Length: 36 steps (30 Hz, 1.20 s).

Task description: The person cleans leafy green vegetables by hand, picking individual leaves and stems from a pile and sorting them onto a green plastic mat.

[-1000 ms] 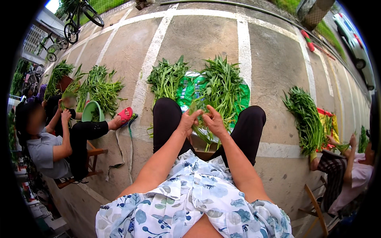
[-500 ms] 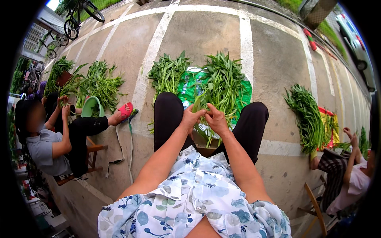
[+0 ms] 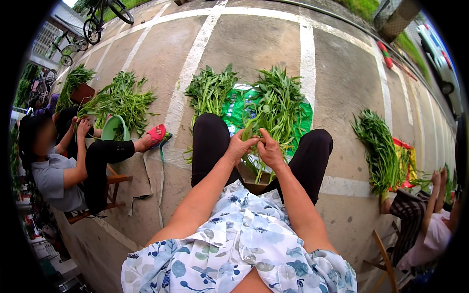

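Between my knees, my left hand (image 3: 239,147) is closed around a water spinach stem (image 3: 248,131), whose leaves stick up past the fingers. My right hand (image 3: 270,150) meets it at the fingertips, fingers curled and pinching at the same stem; the exact piece in its grip is hidden. Just beyond the hands, a large heap of water spinach (image 3: 281,105) lies on a green and white plastic sack (image 3: 232,110). A smaller bunch (image 3: 210,90) rests to its left. Under my hands is a brown container (image 3: 255,187) with some greens above it, partly hidden by my wrists.
At left, a seated person (image 3: 56,171) handles greens beside a light green basin (image 3: 115,128) and another heap (image 3: 128,97). At right, another seated person (image 3: 430,229) works near a long pile (image 3: 373,151) on a red and yellow sack (image 3: 408,161). Bicycles (image 3: 93,29) stand far left.
My hands stay together on the stem, with the fingers shifted slightly. The person at right has raised greens with both hands. The whole view has shifted slightly.
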{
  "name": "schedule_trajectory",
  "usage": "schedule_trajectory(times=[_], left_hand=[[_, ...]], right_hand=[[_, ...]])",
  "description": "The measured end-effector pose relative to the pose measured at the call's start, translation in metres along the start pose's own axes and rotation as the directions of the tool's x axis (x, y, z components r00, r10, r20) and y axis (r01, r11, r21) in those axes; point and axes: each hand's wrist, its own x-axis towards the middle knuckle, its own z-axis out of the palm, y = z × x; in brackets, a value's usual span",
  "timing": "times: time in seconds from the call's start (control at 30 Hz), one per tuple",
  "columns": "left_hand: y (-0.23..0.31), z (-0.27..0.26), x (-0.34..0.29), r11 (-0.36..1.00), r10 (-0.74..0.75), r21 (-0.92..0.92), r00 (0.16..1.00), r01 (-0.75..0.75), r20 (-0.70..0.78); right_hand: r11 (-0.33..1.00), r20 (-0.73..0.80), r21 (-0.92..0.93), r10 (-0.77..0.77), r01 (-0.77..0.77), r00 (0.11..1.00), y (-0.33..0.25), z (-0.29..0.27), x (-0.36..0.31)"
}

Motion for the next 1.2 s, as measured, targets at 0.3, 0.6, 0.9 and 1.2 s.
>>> schedule_trajectory(times=[0.3,0.6,0.9,1.2], left_hand=[[-0.003,0.003,0.001,0.998,0.016,-0.060,0.999,-0.018,-0.037],[-0.001,0.005,0.001,0.999,-0.006,0.032,1.000,0.007,-0.024],[-0.005,0.002,0.004,1.000,-0.022,-0.020,1.000,0.021,-0.015],[-0.002,0.003,0.002,0.986,-0.034,-0.160,0.999,0.039,0.030]], right_hand=[[0.994,-0.036,0.099,0.055,-0.051,0.998,0.003,0.001,0.001],[0.992,-0.019,-0.124,-0.039,0.036,0.999,0.007,0.000,-0.001],[0.993,-0.005,0.055,0.109,-0.109,0.994,0.016,0.005,0.002],[0.656,0.199,0.604,0.426,-0.453,0.883,0.006,-0.001,0.008]])
